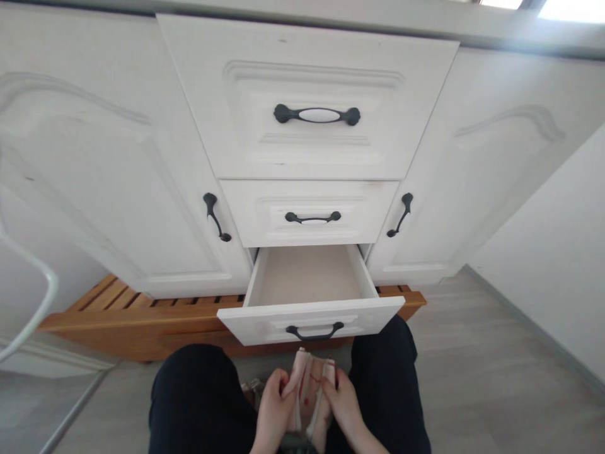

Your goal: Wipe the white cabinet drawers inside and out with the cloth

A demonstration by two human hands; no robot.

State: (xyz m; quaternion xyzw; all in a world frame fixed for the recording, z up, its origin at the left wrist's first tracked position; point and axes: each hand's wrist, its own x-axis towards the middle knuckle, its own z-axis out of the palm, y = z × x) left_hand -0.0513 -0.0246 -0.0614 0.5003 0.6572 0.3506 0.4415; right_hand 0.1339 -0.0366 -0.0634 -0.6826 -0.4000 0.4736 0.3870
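Note:
Low between my knees, a pale pink piece of cloth [309, 384] with red marks and whitish edging is stretched between my hands. It looks like a small garment, but its exact kind cannot be made out. My left hand [275, 403] grips its left side, thumb and fingers closed. On the opposite side, my right hand [344, 403] pinches the other edge. Just beyond the cloth, the bottom drawer [312, 309] of a white cabinet is pulled out, its pale inside showing. Neither hand touches the drawer's dark handle [315, 331].
Above are two closed drawers [309, 151], flanked by a left cabinet door [118, 189] and a right cabinet door [449, 164]. A slatted wooden platform [142, 321] lies under the cabinet. My dark-clothed knees [198, 391] frame the hands. At left a white curved tube [45, 296] stands out.

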